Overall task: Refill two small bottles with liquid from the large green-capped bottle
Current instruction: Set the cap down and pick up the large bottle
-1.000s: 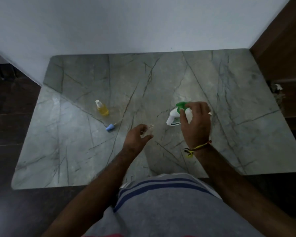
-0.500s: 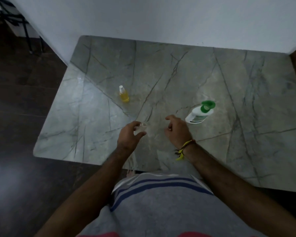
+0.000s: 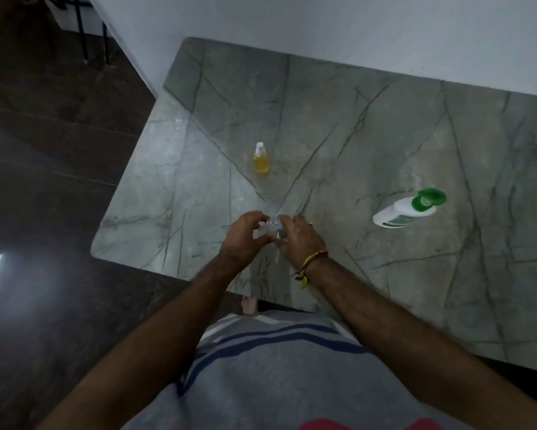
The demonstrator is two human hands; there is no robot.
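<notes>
My left hand (image 3: 244, 238) grips a small clear bottle (image 3: 262, 232) just above the marble table (image 3: 369, 144), near its front edge. My right hand (image 3: 303, 240) pinches a small bluish cap (image 3: 276, 225) at the bottle's mouth; a thin tube hangs down from the cap between my hands. The large white bottle (image 3: 399, 212) stands on the table to the right, well away from both hands, with its green flip cap (image 3: 428, 198) open. A second small bottle (image 3: 261, 159), holding yellow liquid and closed with a white cap, stands behind my hands.
A white wall (image 3: 323, 32) runs along the table's back edge. Dark floor (image 3: 43, 181) lies to the left and front of the table. Black stand legs (image 3: 84, 32) show at the upper left. A bare foot is visible below the table's front edge.
My right hand let go of the large green-capped bottle and moved left to meet my left hand. The bluish cap left the table and is now at the clear bottle's mouth.
</notes>
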